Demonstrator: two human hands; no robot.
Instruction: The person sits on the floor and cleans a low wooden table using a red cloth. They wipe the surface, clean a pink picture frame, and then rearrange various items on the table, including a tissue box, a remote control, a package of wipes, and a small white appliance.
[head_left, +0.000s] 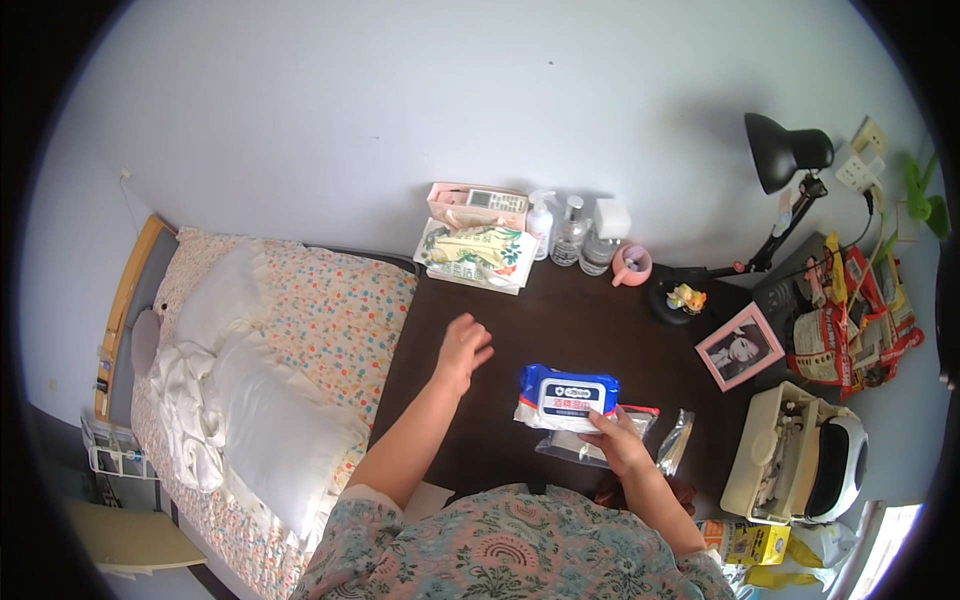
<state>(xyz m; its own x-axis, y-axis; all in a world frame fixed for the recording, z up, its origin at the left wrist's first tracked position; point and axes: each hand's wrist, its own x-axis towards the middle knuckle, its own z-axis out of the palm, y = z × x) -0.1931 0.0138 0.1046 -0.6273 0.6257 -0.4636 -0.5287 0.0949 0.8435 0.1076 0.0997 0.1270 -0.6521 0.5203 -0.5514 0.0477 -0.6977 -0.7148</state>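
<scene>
My right hand (621, 444) grips the lower right corner of a blue and white wet-wipes pack (568, 399), its lidded, printed face turned up. Partly covered by that pack and my hand, a clear zip bag (570, 448) with a red edge lies on the dark desk (465, 420). Just to the right is a clear sleeve of cotton swabs (677, 441). My left hand (465, 352) hovers over the left part of the desk, holding nothing, fingers apart and slightly bent. A paper tissue pack (476, 255) sits beyond it.
Along the wall stand a pink box with a remote control (495, 199), a pump bottle (540, 229), clear bottles (570, 236) and a pink mug (632, 264). A black desk lamp (784, 150), pink photo frame (740, 346) and cream organizer (765, 450) occupy the right. A bed (337, 300) adjoins the left.
</scene>
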